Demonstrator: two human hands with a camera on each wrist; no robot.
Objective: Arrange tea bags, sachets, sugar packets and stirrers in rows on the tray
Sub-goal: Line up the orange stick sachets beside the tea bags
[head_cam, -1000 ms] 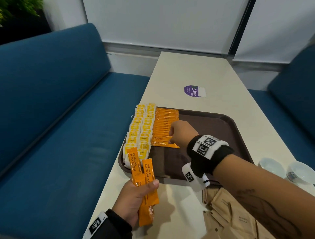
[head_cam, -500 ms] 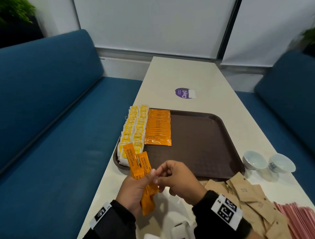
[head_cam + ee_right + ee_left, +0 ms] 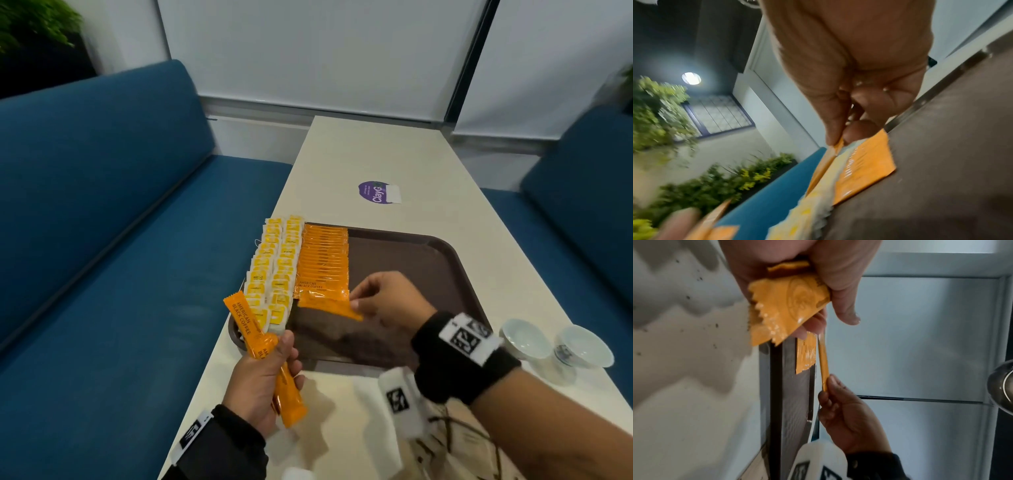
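My right hand [image 3: 387, 301] pinches one orange coffee sachet [image 3: 329, 307] at the sachet row's [image 3: 323, 263] 6 o'clock end on the brown tray [image 3: 428, 260]. My left hand [image 3: 263, 380], at the tray's 7 o'clock, grips the spare sachets [image 3: 255, 334]; tea bags [image 3: 274, 270] lie at the row's 9 o'clock.

Left hand [image 3: 262, 383] curls closed in a grip near the body; right hand [image 3: 387, 301] reaches forward, thumb and forefinger pinched.

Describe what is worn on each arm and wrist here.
The left hand emerges from a long black sleeve with a white tag printed in black. The right hand has a bare forearm bearing dark tattoo lines, a black wristband and white blocks with black square-patterned markers.
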